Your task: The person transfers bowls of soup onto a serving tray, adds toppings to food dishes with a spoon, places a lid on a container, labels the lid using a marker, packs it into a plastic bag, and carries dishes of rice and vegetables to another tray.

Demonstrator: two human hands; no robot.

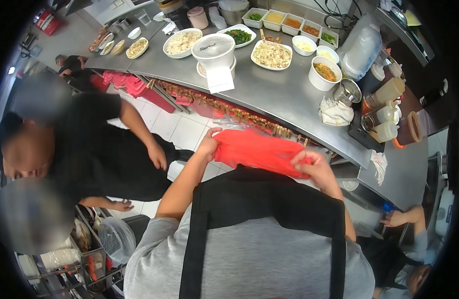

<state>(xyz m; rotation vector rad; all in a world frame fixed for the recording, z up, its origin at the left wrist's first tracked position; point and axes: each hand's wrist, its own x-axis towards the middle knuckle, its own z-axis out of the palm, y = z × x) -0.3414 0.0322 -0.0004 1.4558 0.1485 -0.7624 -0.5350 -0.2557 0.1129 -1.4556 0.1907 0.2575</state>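
A red plastic bag [257, 149] is stretched sideways in front of my black apron, slightly blurred. My left hand [208, 143] pinches its left end. At the opposite end, my right hand [313, 165] has its fingers closed on the bag's edge. Beyond the bag, on the steel counter [269, 97], stands a white tub with a clear lid [213, 50]. A white paper slip [221, 80] hangs down its front.
Bowls of food, such as a rice-like dish [272, 54] and greens [238, 36], line the counter. Sauce bottles [384, 102] and a white cloth [336, 110] are at the right. One person in black [109, 144] stands close on my left; another person's arm [406, 218] is at lower right.
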